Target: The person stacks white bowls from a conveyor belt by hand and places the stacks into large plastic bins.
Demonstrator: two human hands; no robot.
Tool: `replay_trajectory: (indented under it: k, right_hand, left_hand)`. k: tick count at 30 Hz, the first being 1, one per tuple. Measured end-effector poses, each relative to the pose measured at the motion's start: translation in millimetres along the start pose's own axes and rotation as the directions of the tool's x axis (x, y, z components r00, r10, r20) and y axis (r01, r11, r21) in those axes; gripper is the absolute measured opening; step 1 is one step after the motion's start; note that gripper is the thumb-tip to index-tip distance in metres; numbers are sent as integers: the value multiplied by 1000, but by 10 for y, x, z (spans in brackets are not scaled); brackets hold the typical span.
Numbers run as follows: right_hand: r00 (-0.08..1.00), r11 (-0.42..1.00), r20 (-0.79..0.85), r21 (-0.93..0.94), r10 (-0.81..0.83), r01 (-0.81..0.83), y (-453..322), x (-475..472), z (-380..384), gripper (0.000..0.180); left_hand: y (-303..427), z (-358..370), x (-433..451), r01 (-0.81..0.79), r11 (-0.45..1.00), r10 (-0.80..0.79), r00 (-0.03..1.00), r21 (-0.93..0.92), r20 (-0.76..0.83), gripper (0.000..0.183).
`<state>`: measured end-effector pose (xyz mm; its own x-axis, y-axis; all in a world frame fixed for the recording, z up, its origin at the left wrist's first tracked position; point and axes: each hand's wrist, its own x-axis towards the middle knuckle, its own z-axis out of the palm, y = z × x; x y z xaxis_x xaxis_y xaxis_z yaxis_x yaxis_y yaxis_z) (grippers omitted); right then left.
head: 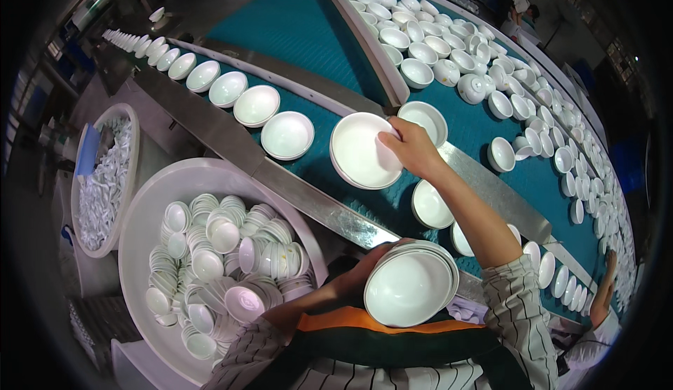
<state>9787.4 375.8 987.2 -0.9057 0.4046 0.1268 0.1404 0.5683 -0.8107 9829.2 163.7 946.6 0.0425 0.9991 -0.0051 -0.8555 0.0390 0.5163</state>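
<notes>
My right hand [415, 148] grips the rim of a white bowl [365, 150], thumb inside, above the narrow teal conveyor belt [326, 177]. Close to my body, my left hand [368, 269] holds a short stack of nested white bowls [410, 287], its fingers mostly hidden behind them. A line of white bowls runs up the belt to the far left, the nearest [287, 135] left of the held one. Another bowl [423, 121] lies just behind my right hand, and one more [432, 204] is below it, partly behind my forearm.
Many bowls [416, 73] crowd the wide belt at the right behind a white divider [368, 37]. A large round tub [138, 206] at the lower left holds stacked bowls; a smaller tub [135, 143] holds white pieces. A metal rail [336, 219] edges the belt. A co-worker's arm [604, 290] reaches in at far right.
</notes>
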Motion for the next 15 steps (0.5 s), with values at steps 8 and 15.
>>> replay_trajectory:
  k: [8, 15]
  right_hand:
    - [915, 902, 303, 256, 267, -348, 445, 338, 1009, 42]
    - [972, 980, 205, -132, -117, 146, -116, 806, 743, 46]
  left_hand:
    - [-32, 10, -234, 17, 980, 33, 967, 196, -254, 37]
    - [85, 3, -241, -135, 874, 203, 974, 467, -99, 47]
